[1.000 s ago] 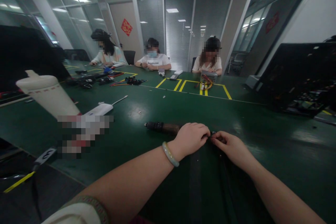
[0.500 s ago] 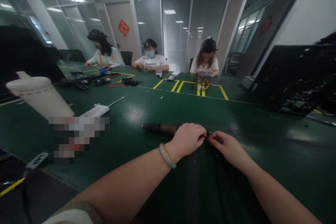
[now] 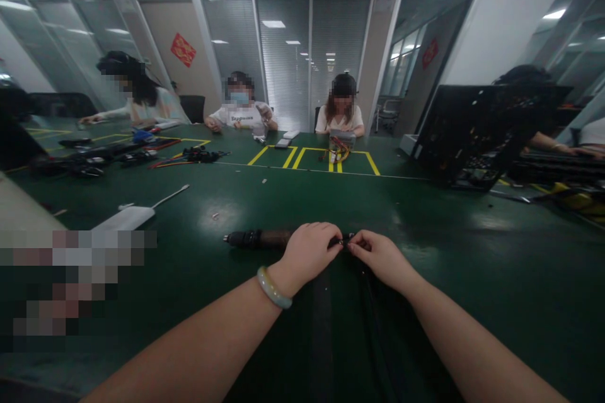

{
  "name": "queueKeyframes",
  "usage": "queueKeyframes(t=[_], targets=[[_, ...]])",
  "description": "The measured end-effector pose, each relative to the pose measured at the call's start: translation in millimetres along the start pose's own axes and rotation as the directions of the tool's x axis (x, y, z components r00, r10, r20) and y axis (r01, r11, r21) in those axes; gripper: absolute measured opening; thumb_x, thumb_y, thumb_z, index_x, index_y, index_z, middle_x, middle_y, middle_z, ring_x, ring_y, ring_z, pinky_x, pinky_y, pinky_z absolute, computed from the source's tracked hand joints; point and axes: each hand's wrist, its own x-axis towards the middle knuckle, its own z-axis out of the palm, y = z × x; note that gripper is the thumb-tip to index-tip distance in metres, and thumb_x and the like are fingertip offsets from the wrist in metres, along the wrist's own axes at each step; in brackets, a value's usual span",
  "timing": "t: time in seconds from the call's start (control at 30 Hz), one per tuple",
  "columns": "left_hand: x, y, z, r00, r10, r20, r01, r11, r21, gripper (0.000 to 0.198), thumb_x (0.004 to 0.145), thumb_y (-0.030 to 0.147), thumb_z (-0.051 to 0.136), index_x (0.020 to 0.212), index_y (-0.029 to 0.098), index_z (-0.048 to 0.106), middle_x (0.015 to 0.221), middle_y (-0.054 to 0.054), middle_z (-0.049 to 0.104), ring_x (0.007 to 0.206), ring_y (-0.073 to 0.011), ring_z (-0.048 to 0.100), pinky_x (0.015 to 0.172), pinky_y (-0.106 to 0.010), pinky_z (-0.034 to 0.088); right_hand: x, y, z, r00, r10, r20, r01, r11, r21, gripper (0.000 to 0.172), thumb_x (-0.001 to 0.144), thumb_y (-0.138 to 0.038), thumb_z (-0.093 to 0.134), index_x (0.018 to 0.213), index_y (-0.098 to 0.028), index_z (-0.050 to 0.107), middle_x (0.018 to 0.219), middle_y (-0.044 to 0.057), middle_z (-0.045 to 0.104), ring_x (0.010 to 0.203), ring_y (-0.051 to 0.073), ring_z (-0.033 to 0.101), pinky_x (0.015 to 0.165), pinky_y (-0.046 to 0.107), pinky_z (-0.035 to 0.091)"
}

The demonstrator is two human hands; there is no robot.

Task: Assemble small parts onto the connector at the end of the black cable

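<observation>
My left hand (image 3: 309, 250), with a pale bangle on the wrist, is closed in a pinch over a small dark part (image 3: 344, 242) at the middle of the green table (image 3: 472, 264). My right hand (image 3: 378, 256) pinches the same dark part from the right, fingertips touching the left hand's. A dark cylindrical tool (image 3: 255, 238) lies on the table just left of my left hand, partly hidden behind it. Dark straps or cables (image 3: 321, 327) run from the hands toward me.
A white device with a cable (image 3: 127, 217) lies at left. Black cables and parts (image 3: 94, 160) sit at the far left. Three people sit at the far side by yellow floor-tape squares (image 3: 307, 154). A black open frame (image 3: 472, 132) stands at right, another person's arm beyond it.
The view has swung to the right, so the white cup at left has left the picture. Both hands stay pinched together at the same spot on the table.
</observation>
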Motion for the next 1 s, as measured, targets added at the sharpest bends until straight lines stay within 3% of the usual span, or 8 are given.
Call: queueKeyframes(t=[1.0], targets=[[-1.1,1.1,-3.0,1.0,0.012,0.013,-0.012,1.0,-0.002,0.008,0.085,0.025,0.061,0.093,0.024,0.061,0.097,0.002,0.065,0.092,-0.0182,0.06,0.085,-0.034,0.045,-3.1,-5.8,-2.7,0.999,0.028,0.016,-0.029,0.999,0.037,0.016,0.086,-0.033,0.054,0.086,-0.021,0.064,0.081,0.0,0.068,0.073,0.017,0.063,0.06,0.024,0.044]])
